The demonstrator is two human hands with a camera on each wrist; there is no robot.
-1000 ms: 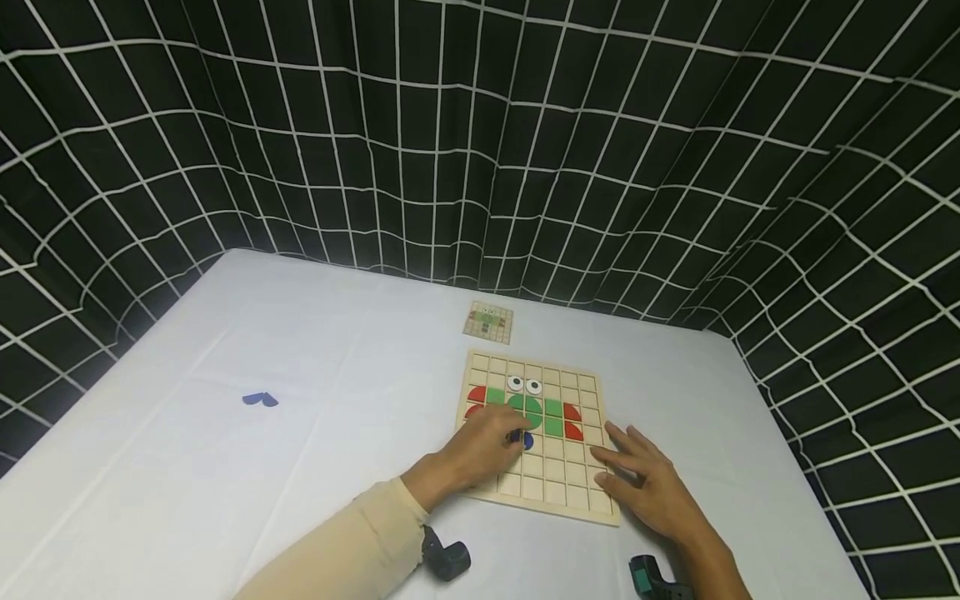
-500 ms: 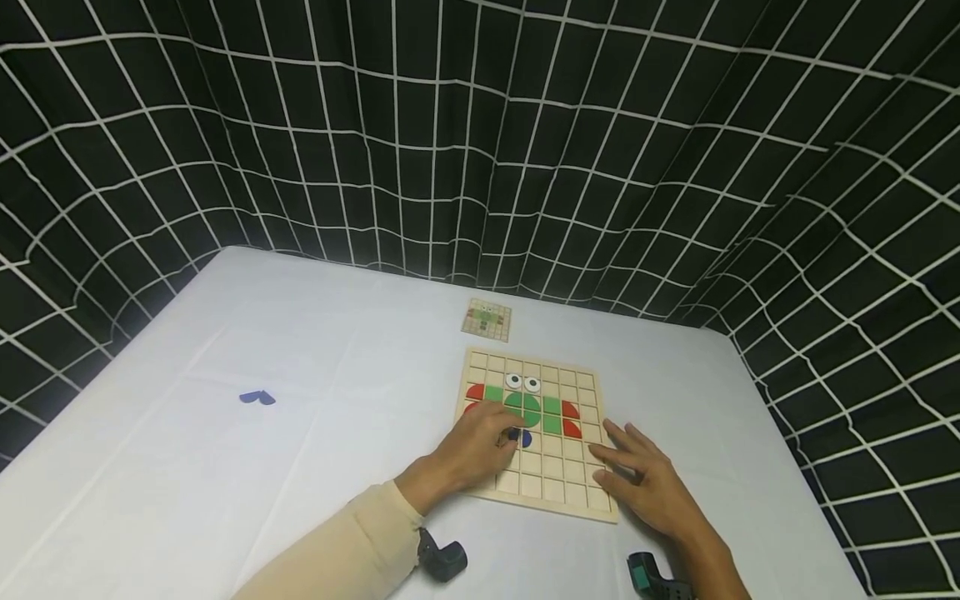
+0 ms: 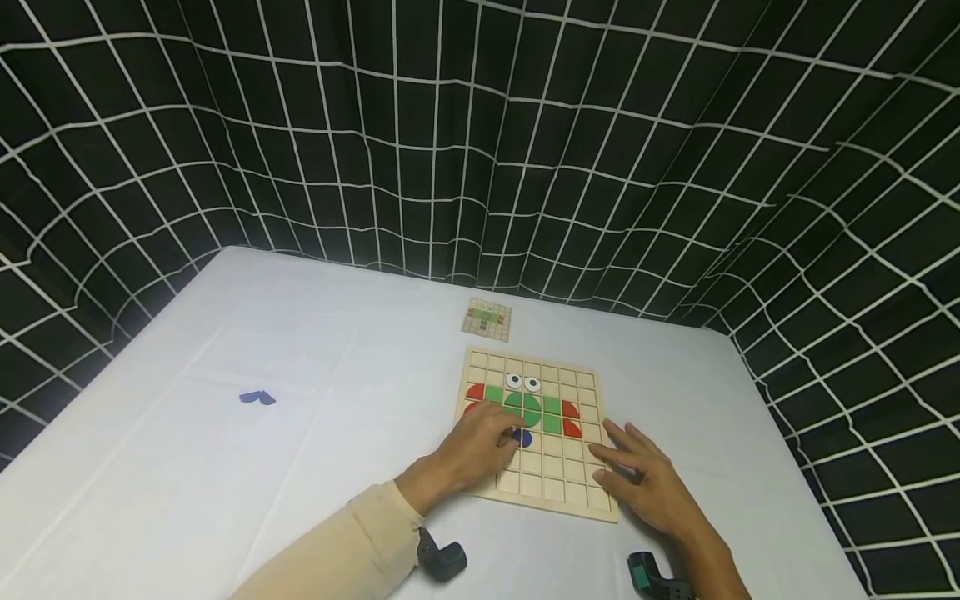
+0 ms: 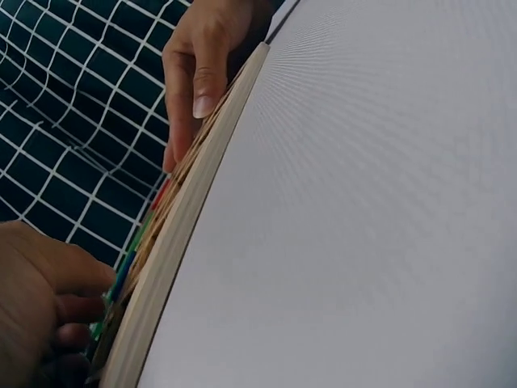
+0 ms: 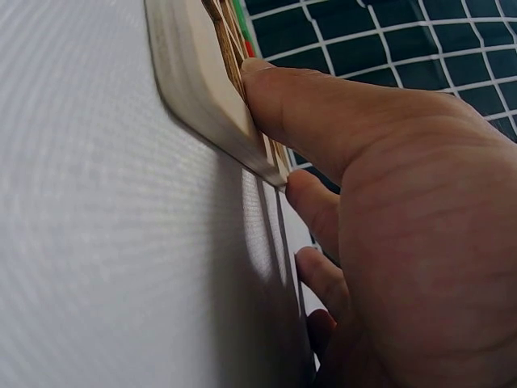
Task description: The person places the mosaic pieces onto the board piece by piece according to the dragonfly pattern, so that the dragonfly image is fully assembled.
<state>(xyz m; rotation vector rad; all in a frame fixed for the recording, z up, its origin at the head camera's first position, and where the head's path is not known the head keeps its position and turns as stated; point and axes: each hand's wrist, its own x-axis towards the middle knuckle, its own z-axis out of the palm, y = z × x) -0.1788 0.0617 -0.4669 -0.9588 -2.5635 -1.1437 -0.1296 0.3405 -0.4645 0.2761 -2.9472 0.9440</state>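
Note:
A wooden grid board (image 3: 555, 492) lies on the white-covered table. Red, green and blue tiles sit in its squares, along with two round eye tiles (image 3: 522, 382). My left hand (image 3: 472, 446) reaches over the board's left part, index finger and thumb curled round a small blue quarter-circle tile (image 3: 517, 434) below the green ones. That tile lies against a second blue one, and the hand hides part of the board's left side. With fingers spread, my right hand (image 3: 648, 479) rests at the board's right edge; its thumb (image 5: 283, 93) touches the frame in the right wrist view.
Two blue petal-shaped tiles (image 3: 258, 398) lie far to the left on the table. Behind the board is a small pattern card (image 3: 487, 320) with a similar picture. Black wrist devices (image 3: 442, 561) show below the hands. A dark curtain with white grid lines (image 3: 435, 167) surrounds the table.
The blue tile at my left fingertips has gone from dark and tilted to flat beside the other blue tile. The right hand has stayed in place.

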